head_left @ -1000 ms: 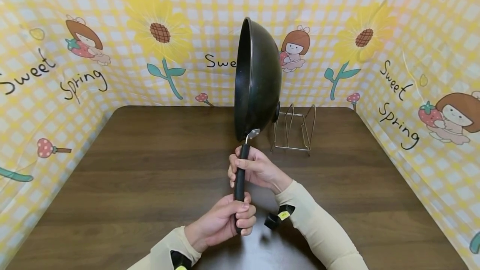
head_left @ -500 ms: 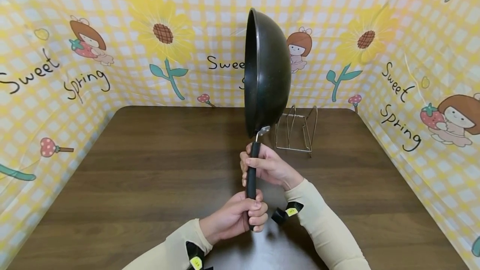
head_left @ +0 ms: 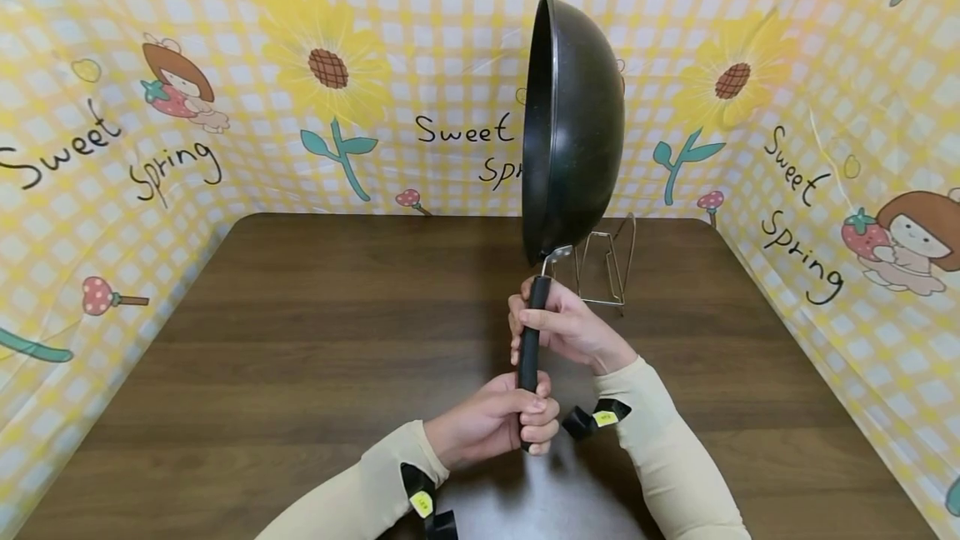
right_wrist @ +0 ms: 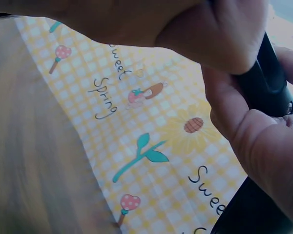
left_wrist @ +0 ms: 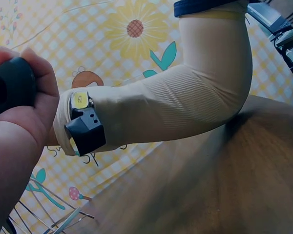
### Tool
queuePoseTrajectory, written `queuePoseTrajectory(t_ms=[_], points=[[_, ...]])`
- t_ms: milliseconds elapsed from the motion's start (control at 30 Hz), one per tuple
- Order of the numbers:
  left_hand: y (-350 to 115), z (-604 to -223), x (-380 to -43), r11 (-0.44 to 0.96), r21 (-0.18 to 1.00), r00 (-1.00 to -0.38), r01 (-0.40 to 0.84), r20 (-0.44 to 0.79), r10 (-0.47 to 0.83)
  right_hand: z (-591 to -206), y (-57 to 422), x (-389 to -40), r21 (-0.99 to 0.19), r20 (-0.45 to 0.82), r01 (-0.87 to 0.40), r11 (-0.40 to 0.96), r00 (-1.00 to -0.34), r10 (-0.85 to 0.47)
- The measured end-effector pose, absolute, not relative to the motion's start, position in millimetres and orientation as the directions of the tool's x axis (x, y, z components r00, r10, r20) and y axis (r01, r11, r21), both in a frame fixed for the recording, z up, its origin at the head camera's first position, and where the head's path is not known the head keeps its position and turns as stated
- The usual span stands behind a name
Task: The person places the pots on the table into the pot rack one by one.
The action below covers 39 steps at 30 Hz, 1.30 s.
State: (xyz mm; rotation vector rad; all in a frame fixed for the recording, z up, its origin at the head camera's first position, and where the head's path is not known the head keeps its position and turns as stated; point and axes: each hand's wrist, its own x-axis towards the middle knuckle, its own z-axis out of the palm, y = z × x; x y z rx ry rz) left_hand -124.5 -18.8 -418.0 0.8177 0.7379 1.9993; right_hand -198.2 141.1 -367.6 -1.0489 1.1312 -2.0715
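Note:
A dark wok (head_left: 581, 123) is held up on edge above the table, its hollow side facing left and its handle (head_left: 529, 340) pointing down. My left hand (head_left: 498, 419) grips the lower end of that black handle, fingers wrapped round it. Higher up, close below the metal bracket, my right hand (head_left: 566, 327) holds the same handle with thumb and fingers. In the left wrist view the butt of the handle (left_wrist: 12, 85) pokes out of the left fist. Part of the wok's dark body (right_wrist: 256, 209) fills the lower right of the right wrist view.
A wire rack (head_left: 603, 269) stands on the brown wooden table (head_left: 300, 340) at the back right, partly hidden behind the wok. Yellow checked cloth (head_left: 450, 40) with printed flowers walls the table at the back and both sides.
Both hands have carried the wok to the right and slightly up, so it now covers more of the wire rack. Their grip on the handle looks the same.

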Motion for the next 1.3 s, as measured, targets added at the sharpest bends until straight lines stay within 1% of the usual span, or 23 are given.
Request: queuePoseTrajectory(t_ms=[233, 433, 633, 967, 1133, 1300], points=[[-11, -417, -132, -0.453, 0.758, -0.401, -0.469, 0.274, 0.874, -362, 152, -199, -0.873, 0.391, 0.042, -0.487, -0.536, -0.748], [-4, -416, -136, -0.424, 0.768, -0.364, -0.479, 0.266, 0.893, -358, 162, -196, -0.889, 0.383, -0.007, -0.458, -0.559, -0.736], [6, -416, -140, -0.403, 0.781, -0.335, -0.478, 0.262, 0.905, -355, 175, -195, -0.893, 0.395, -0.049, -0.447, -0.559, -0.729], [19, -415, -145, -0.362, 0.792, -0.287, -0.492, 0.245, 0.926, -354, 192, -190, -0.907, 0.377, -0.079, -0.414, -0.595, -0.710], [24, -415, -148, -0.353, 0.788, -0.281, -0.505, 0.237, 0.930, -355, 197, -192, -0.900, 0.391, -0.092, -0.425, -0.598, -0.699], [28, -417, -152, -0.340, 0.787, -0.271, -0.514, 0.227, 0.935, -356, 201, -193, -0.898, 0.390, -0.079, -0.433, -0.600, -0.698]])
